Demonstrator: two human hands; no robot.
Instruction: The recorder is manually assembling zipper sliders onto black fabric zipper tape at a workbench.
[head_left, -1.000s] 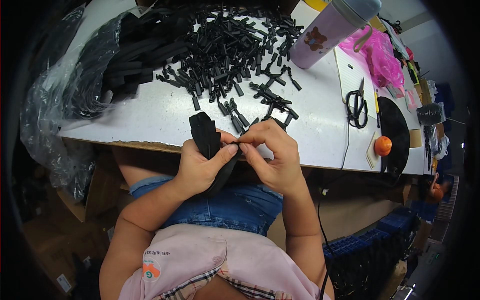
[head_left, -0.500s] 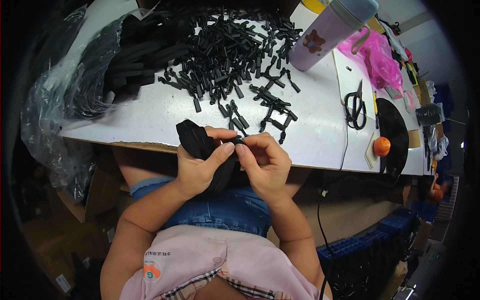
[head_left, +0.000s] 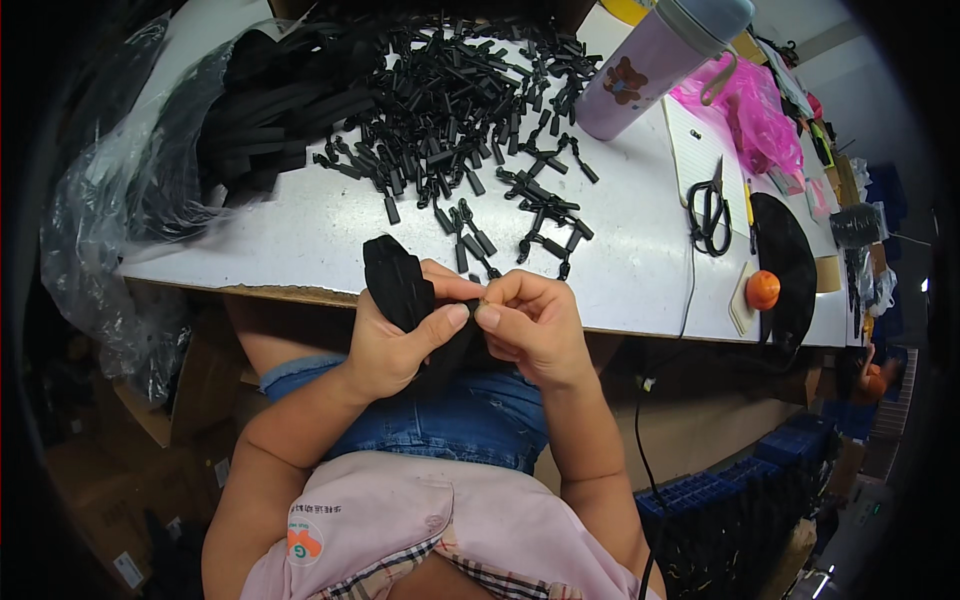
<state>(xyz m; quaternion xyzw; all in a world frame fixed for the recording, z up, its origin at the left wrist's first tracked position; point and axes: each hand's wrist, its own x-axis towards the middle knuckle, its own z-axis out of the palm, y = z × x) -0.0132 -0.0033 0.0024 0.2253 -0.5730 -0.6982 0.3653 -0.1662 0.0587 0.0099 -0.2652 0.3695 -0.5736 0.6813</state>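
At the table's near edge, my left hand (head_left: 385, 355) is closed around a folded bundle of black fabric strips (head_left: 393, 280) that look like zipper tape. Part of the bundle hangs down over my lap. My right hand (head_left: 543, 325) is pinched, thumb against forefinger, just beside the left fingertips. Something small and dark lies between the fingertips of both hands; the fingers mostly cover it. Just beyond them on the table, black zipper pulls (head_left: 475, 240) with corded loops and flat tabs lie loose, with a large heap (head_left: 440, 110) of them further back.
A clear plastic bag (head_left: 150, 190) of black strips (head_left: 260, 130) lies at the left. On the right stand a lilac bottle (head_left: 635, 85), a notebook (head_left: 690, 150), black scissors (head_left: 710, 220), an orange fruit (head_left: 762, 290) and a pink plastic bag (head_left: 750, 110). Blue crates (head_left: 740, 470) are below.
The right hand has turned slightly and its fingers have curled into a tighter pinch. Both hands have dropped a little toward me, and the bundle's top has tipped rightward.
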